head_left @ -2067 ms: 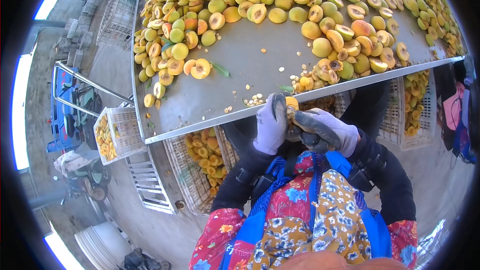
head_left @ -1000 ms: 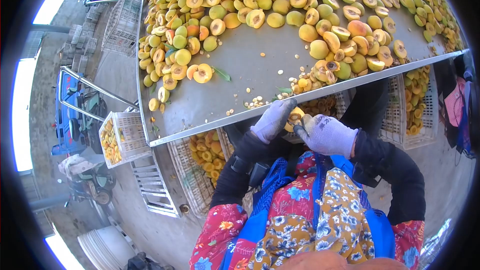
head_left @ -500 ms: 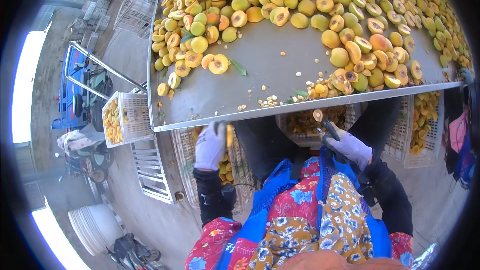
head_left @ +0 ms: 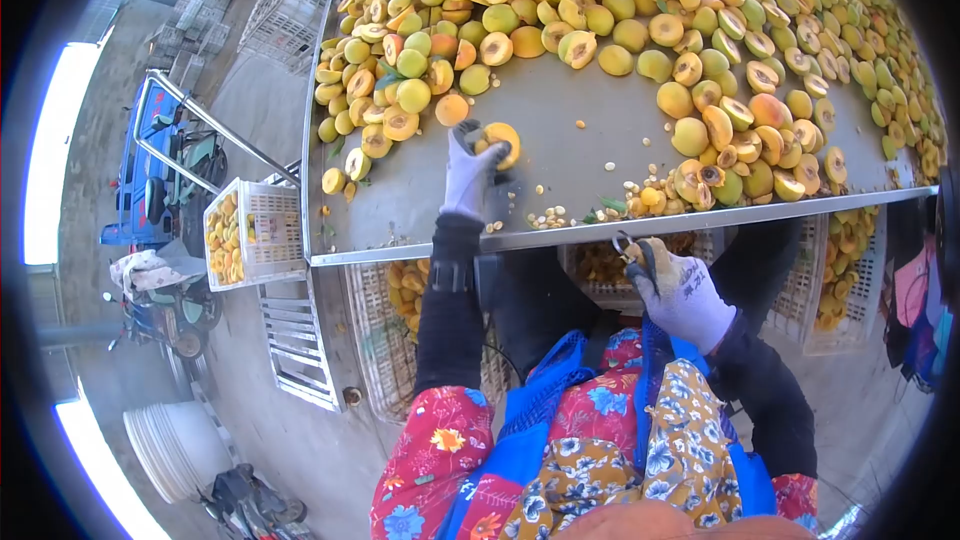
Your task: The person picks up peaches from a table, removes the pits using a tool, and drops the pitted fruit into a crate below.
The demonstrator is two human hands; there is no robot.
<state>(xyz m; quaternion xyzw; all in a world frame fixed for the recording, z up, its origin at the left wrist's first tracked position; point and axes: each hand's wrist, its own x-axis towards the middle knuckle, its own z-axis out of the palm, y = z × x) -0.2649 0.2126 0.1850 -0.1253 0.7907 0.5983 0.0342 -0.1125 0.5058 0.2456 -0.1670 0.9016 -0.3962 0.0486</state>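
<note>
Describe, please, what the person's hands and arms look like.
The left hand and right hand wear pale lilac gloves, darker at the fingers; dark print marks the right one's back. Black sleeves cover the forearms, with a dark strap around the left; red flowered sleeves show above.

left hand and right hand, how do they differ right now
The left hand is over the metal tabletop; the right hand is short of it. The left hand holds a yellow fruit, the right hand a small loop-tipped tool. Both wear pale purple gloves.
</note>
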